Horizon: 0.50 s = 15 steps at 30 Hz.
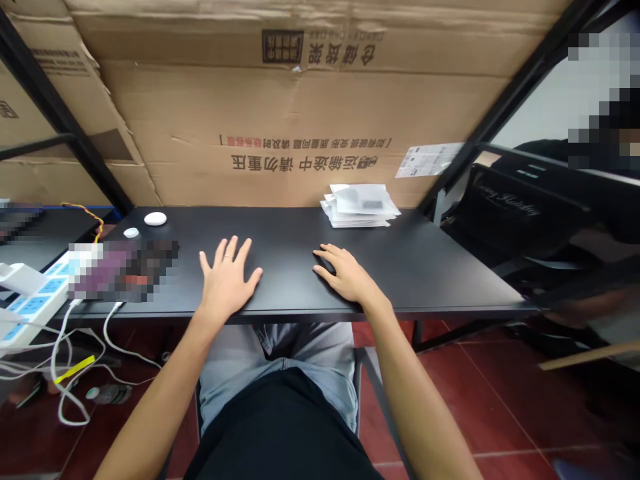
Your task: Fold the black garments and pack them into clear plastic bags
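Note:
My left hand (227,279) rests palm down on the black tabletop (285,267), its fingers spread and a thin ring on one of them. Farther right, my right hand (345,272) lies palm down too, with its fingers stretched forward and slightly bent. A dark patch shows under those fingers; I cannot tell whether it is shadow or an object. Beyond my right hand, near the cardboard, sits a stack of flat white packets (360,205). Nothing is gripped in my left hand.
Cardboard sheets (300,107) stand behind the table. At left are a round white disc (155,219), a smaller white piece (131,233), blurred-out items, a power strip (35,303) and white cables (55,353). A black chair (505,207) and a partly visible person are at right.

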Tool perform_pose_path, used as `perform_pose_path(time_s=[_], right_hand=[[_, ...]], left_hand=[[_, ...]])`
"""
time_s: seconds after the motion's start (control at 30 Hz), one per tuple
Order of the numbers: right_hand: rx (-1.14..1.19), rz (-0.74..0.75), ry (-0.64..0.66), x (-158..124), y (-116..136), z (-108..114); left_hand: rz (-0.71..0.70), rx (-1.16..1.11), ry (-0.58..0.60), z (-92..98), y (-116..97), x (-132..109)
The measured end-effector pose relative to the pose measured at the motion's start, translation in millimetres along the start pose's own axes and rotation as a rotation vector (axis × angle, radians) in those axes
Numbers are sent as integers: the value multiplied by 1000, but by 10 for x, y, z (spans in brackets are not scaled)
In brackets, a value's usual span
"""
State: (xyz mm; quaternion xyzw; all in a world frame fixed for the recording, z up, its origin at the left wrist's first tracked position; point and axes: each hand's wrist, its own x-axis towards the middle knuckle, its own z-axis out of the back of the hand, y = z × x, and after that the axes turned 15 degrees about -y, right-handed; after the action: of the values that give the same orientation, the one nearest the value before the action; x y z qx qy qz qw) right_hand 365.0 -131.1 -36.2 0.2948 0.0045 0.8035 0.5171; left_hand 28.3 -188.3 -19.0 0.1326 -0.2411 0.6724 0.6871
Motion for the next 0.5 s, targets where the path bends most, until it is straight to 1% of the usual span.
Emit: perform_pose_path(time_s=[0.07, 0.13, 0.3, 0.5], right_hand=[[3, 1, -3, -2, -4, -3], [6, 4, -6, -4, -6, -5], [-1, 4, -6, 5, 4, -2], [0, 1, -1, 6, 15, 3]], left_hand=[[-31, -64, 82, -55, -76, -25], [-30, -93, 125, -94, -79, -38], [-44, -79, 141, -118, -12, -41], [-55, -71, 132, -121, -23, -44]])
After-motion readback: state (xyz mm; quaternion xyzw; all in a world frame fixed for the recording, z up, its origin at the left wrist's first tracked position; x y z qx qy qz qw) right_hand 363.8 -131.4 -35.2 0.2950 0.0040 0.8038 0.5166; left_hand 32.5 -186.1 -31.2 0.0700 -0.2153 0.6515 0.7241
